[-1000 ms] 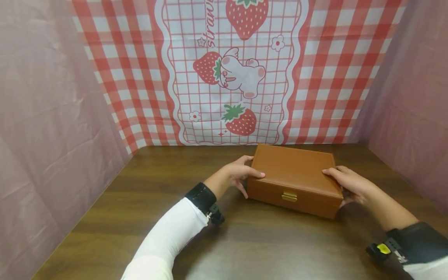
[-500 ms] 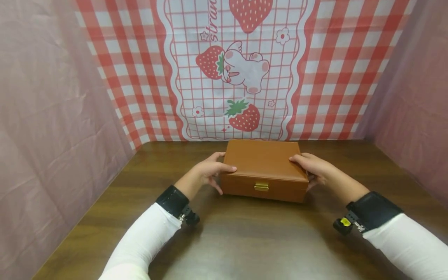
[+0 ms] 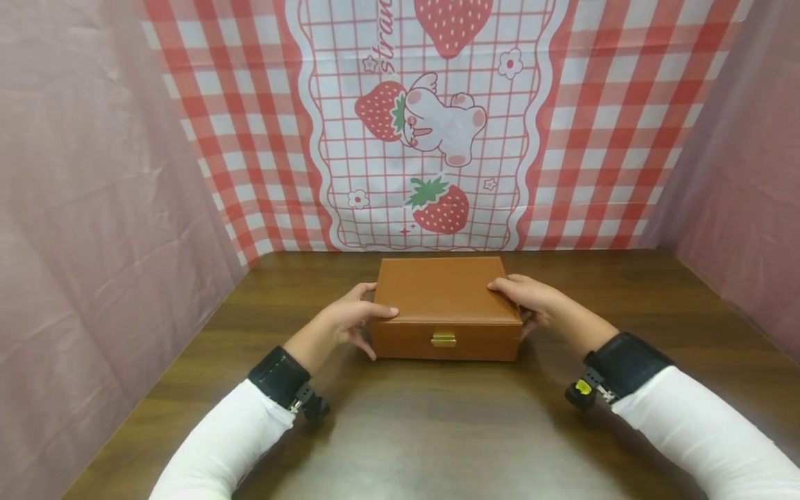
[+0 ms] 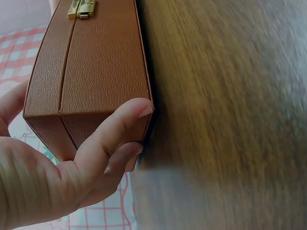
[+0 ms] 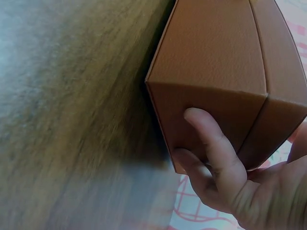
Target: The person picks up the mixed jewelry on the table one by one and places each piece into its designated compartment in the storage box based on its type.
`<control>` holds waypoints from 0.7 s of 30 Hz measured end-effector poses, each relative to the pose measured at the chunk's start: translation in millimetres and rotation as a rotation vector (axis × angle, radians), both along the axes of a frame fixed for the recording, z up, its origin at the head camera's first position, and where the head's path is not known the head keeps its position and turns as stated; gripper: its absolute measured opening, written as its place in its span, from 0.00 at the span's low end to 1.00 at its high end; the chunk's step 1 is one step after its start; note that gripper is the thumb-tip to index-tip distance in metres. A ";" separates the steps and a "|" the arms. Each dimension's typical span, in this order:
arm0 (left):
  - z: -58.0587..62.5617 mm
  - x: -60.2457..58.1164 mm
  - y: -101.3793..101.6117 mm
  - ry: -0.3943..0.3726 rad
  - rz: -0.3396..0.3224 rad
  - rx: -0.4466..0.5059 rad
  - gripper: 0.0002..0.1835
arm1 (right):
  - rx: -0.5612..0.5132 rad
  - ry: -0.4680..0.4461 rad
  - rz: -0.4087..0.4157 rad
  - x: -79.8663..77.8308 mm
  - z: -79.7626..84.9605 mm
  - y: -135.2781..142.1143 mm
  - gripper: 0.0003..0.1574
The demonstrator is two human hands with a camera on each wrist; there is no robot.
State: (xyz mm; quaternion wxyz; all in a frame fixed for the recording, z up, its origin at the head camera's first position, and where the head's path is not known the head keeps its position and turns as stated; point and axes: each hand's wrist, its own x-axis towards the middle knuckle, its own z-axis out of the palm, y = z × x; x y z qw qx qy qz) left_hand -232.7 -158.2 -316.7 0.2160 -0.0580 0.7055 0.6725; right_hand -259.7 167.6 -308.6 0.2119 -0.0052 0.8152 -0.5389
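Note:
A closed brown leather box (image 3: pixel 445 288) with a gold clasp (image 3: pixel 444 339) sits at the table's far middle, its front facing me. My left hand (image 3: pixel 353 316) grips its left end, thumb on the lid's front corner and fingers down the side. At the other end my right hand (image 3: pixel 531 298) holds it the same way, thumb on the lid's right edge. In the left wrist view, fingertips (image 4: pixel 139 108) reach low on the box's end. The right wrist view has fingers (image 5: pixel 206 129) against the opposite end. The box's underside and back are hidden.
The box is on a dark wooden table (image 3: pixel 412 430). A red-and-white checked strawberry cloth (image 3: pixel 431 125) hangs behind it. Pinkish curtains (image 3: pixel 94 208) close off the left side and the right.
Both hands have shifted the box left from the right part of the table. It has turned from a slant to nearly square with me. The grip looks the same.

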 end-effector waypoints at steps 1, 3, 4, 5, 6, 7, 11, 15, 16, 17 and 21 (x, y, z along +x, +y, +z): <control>-0.8 -0.6 0.1 0.002 0.001 0.001 0.48 | 0.005 0.002 0.000 -1.6 -1.0 -0.3 0.36; -1.9 -1.8 0.3 0.003 0.002 0.002 0.48 | 0.015 0.007 0.003 -4.4 -2.7 -0.8 0.36; -2.5 -2.4 0.5 0.005 0.003 0.002 0.48 | 0.017 0.009 0.005 -5.1 -2.8 -1.4 0.36; -2.8 -2.8 0.8 0.007 0.003 0.003 0.48 | 0.023 0.010 0.005 -5.9 -2.7 -1.6 0.37; -3.1 -3.2 1.1 0.009 0.003 0.003 0.48 | 0.029 0.012 0.004 -6.6 -2.4 -1.7 0.38; -3.8 -3.3 0.8 0.011 0.003 0.004 0.48 | 0.036 0.012 0.003 -7.2 -2.5 -2.5 0.39; -5.0 -2.7 0.0 0.015 0.005 0.005 0.47 | 0.059 0.013 0.006 -7.8 -1.7 -3.6 0.43; -4.8 -2.2 0.3 0.014 0.009 -0.009 0.47 | 0.071 0.005 0.015 -8.0 -2.4 -3.8 0.44; -4.8 -2.3 0.6 0.014 0.009 -0.011 0.47 | 0.072 0.004 0.015 -8.0 -2.7 -3.7 0.44; -4.8 -2.6 0.9 0.015 0.009 -0.014 0.47 | 0.073 0.003 0.012 -8.0 -3.1 -3.4 0.44; -6.2 -3.3 1.8 0.014 0.009 -0.018 0.47 | 0.074 0.014 0.014 -7.5 -5.6 -2.1 0.45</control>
